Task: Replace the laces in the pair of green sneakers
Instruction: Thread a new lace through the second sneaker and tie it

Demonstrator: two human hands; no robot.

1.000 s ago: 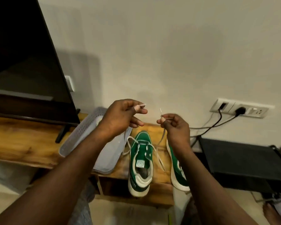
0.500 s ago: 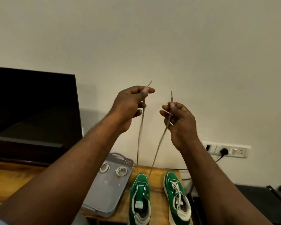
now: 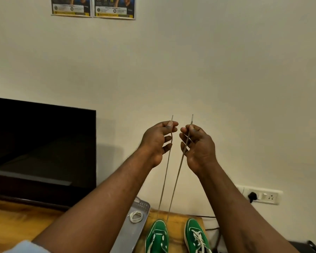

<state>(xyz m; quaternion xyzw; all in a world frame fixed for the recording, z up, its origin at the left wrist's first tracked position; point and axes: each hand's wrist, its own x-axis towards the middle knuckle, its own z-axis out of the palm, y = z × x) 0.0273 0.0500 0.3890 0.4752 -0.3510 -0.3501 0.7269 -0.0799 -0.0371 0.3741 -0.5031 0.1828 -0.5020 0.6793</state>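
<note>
Two green sneakers stand on the wooden table at the bottom of the view. From the left sneaker (image 3: 157,236) a pale lace (image 3: 165,176) runs up in two taut strands. My left hand (image 3: 158,141) pinches one lace end between thumb and forefinger. My right hand (image 3: 197,145) pinches the other end, level with the left and a short way apart from it. Both lace tips stick up above my fingers. The right sneaker (image 3: 196,236) is laced in white. A coiled white lace (image 3: 136,216) lies in the grey tray (image 3: 130,234).
A dark TV screen (image 3: 40,147) stands at the left on the wooden table (image 3: 13,221). A wall socket (image 3: 263,196) with a black plug sits at the right, its cables hanging behind the table. Two posters (image 3: 93,6) hang high on the wall.
Both hands have risen and drawn closer together, pulling the two lace strands taut and even above the left sneaker. The view has tilted upward, showing more wall.
</note>
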